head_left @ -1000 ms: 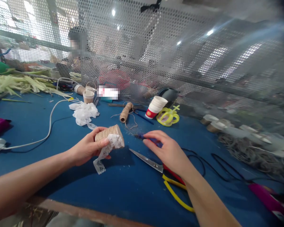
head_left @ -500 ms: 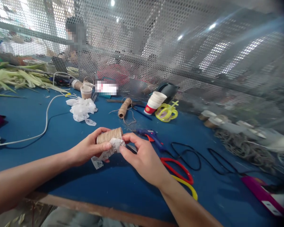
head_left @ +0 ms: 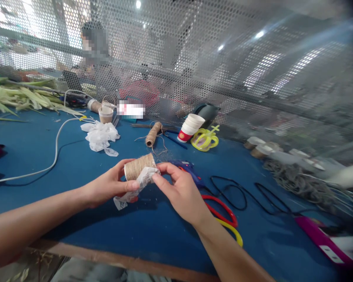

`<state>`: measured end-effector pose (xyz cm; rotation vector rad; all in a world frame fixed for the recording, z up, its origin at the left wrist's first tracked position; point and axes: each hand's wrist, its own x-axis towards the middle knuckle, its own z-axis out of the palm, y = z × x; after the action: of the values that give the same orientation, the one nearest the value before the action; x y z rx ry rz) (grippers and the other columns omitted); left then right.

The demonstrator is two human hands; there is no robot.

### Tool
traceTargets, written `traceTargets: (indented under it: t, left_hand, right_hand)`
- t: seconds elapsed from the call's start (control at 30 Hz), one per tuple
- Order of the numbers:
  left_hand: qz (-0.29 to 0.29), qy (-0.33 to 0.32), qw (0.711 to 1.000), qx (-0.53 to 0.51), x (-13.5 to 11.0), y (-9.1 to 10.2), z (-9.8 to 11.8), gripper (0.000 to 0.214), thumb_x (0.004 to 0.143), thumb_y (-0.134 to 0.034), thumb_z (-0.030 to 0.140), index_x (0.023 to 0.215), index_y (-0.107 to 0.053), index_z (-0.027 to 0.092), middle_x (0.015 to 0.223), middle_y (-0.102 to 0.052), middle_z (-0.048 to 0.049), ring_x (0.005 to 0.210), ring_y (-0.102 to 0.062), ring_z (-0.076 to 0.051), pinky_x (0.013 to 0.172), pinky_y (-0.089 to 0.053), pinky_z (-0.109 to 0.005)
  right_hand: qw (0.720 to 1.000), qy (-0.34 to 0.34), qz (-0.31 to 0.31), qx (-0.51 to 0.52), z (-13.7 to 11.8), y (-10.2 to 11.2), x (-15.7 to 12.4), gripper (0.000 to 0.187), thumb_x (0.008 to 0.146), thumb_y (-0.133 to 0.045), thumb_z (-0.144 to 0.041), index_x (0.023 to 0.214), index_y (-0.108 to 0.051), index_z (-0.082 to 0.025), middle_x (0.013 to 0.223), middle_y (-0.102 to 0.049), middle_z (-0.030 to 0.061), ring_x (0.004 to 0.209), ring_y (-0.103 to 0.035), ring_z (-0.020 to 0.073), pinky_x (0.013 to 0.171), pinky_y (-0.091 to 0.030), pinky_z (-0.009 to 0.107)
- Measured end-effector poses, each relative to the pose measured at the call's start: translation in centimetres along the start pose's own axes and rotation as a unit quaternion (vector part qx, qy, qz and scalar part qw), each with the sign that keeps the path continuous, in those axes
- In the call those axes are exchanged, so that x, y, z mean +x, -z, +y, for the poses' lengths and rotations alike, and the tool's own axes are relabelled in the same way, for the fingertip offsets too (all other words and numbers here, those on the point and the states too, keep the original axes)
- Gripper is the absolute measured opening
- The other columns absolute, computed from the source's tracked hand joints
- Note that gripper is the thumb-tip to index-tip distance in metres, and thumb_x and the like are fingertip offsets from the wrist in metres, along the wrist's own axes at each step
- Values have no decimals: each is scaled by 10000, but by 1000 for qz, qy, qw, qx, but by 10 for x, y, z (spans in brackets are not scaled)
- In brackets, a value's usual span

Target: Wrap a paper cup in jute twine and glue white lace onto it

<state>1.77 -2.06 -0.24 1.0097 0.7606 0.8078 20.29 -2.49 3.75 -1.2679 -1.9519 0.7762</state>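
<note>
1. With my left hand (head_left: 111, 186) I am gripping a twine-wrapped cup (head_left: 138, 166) on its side, fingers curling round it; its white edge is showing next to my palm.
2. My left thumb is pressing a lace strip (head_left: 147, 175) against the cup's near side, and a loose end is hanging below that hand.
3. My right hand (head_left: 184, 192) is working with thumb and forefinger narrow, pinching the lace near the other end of the cup.
4. I am holding the cup above the blue tabletop (head_left: 153, 235), between my two hands.
5. Just beyond my right hand a blue glue gun (head_left: 191, 171) is lying partly hidden, while a red loop handle (head_left: 233, 216) and a yellow loop handle (head_left: 238, 235) are poking out beside my right forearm.
6. Farther back, a twine roll (head_left: 153, 135) is lying between a heap of white lace (head_left: 100, 137) and some stacked paper cups (head_left: 191, 127); a yellow crown-shaped piece (head_left: 204, 141) is sitting right beside those cups.
7. A purple power strip (head_left: 323, 239) is lying well off past my right arm, and pale green husks (head_left: 20, 98) are spreading at the far left.
</note>
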Motion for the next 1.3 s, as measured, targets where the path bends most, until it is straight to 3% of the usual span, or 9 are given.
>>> traceTargets:
  t: [0.13, 0.23, 0.3, 0.37, 0.43, 0.57, 0.83, 1.3]
  left_hand:
    - [19, 24, 993, 115, -6, 5, 12, 880, 649, -731, 298, 1345, -193, 277, 1071, -497, -57, 553, -534, -71, 560, -478, -278]
    - [62, -50, 960, 270, -12, 7, 16, 870, 603, -761, 273, 1333, -287, 276, 992, -508, -18, 499, -423, -39, 474, -384, -205]
    - [85, -127, 918, 365, -15, 7, 18, 713, 602, -760, 258, 1244, -449, 261, 905, -527, 6, 479, -371, -39, 456, -341, -191]
    - [97, -193, 875, 433, -16, 7, 20, 424, 667, -713, 262, 1076, -604, 234, 792, -544, 14, 488, -388, -57, 470, -336, -192]
    - [91, -225, 855, 458, -16, 7, 23, 164, 743, -640, 282, 878, -679, 197, 697, -554, 4, 527, -445, -83, 494, -348, -193]
    - [79, -192, 893, 400, -16, 11, 35, 197, 765, -602, 322, 670, -641, 154, 615, -550, -1, 541, -467, -97, 477, -348, -187]
    - [-4, -146, 939, 310, -18, 22, 46, 197, 715, -646, 311, 613, -602, 148, 575, -519, 11, 517, -415, -88, 451, -332, -183]
    - [-27, -120, 945, 304, -14, 19, 43, 190, 711, -644, 297, 626, -570, 143, 523, -436, 45, 476, -324, -57, 417, -267, -168]
  right_hand:
    - [999, -22, 33, -32, 5, 6, 3, 154, 816, -516, -262, 883, -609, -159, 905, -667, 66, 817, -607, 183, 777, -461, 311]
    - [997, -19, 47, -63, 7, 6, 5, 122, 816, -523, -243, 859, -607, -164, 892, -655, 67, 831, -601, 184, 801, -457, 321]
    - [996, -6, 48, -75, 8, 4, 5, 97, 816, -530, -230, 836, -604, -170, 895, -641, 67, 848, -594, 184, 814, -454, 325]
    - [996, 15, 41, -79, 8, 3, 4, 73, 811, -536, -215, 805, -597, -176, 898, -625, 65, 867, -588, 184, 822, -452, 325]
    - [996, 37, 25, -74, 6, 3, 2, 52, 798, -546, -195, 770, -588, -182, 897, -616, 61, 878, -585, 183, 822, -454, 320]
    - [996, 77, -35, -37, 2, 6, -3, 53, 769, -563, -157, 741, -587, -194, 916, -614, 60, 930, -578, 187, 850, -456, 329]
    - [983, 121, -131, 49, -6, 11, -9, 96, 726, -542, -98, 768, -557, -184, 902, -589, 61, 904, -569, 177, 841, -465, 354]
    - [972, 129, -172, 93, -15, 9, -11, 162, 666, -524, -47, 712, -524, -202, 836, -593, 44, 861, -565, 180, 798, -479, 362]
